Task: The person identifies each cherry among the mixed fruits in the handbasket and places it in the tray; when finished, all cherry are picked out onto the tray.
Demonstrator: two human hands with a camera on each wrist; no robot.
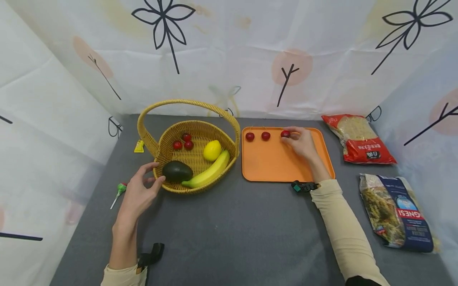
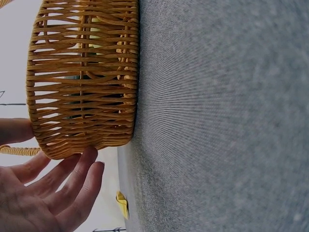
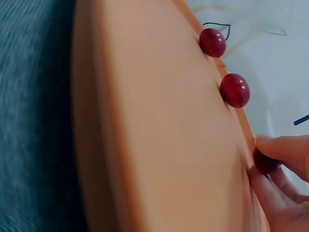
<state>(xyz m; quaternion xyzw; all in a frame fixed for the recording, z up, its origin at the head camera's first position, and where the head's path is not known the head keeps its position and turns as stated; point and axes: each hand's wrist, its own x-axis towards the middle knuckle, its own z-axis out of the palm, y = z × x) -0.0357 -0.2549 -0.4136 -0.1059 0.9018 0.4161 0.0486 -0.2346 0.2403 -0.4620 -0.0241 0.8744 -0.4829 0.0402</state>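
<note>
In the head view, my right hand [image 1: 302, 143] pinches a dark red cherry [image 1: 285, 134] over the back of an orange tray [image 1: 272, 163]. To its left, two more cherries, one in the middle [image 1: 265, 136] and one at the end [image 1: 249, 136], lie along the tray's back edge. My left hand [image 1: 141, 192] grips the near left rim of a yellow wicker basket [image 1: 198, 191], thumb at the rim and fingers against the outer wall. Inside the basket are an avocado [image 1: 177, 171], a banana [image 1: 209, 171], a lemon [image 1: 212, 150] and three red cherries [image 1: 188, 145].
A red-and-clear food bag [image 1: 361, 139] lies right of the tray, with a blue pasta bag [image 1: 398, 214] nearer me. Left of the basket are a small yellow packet [image 1: 139, 146] and a lollipop [image 1: 119, 191]. The basket's tall handle [image 1: 189, 102] arches over its back.
</note>
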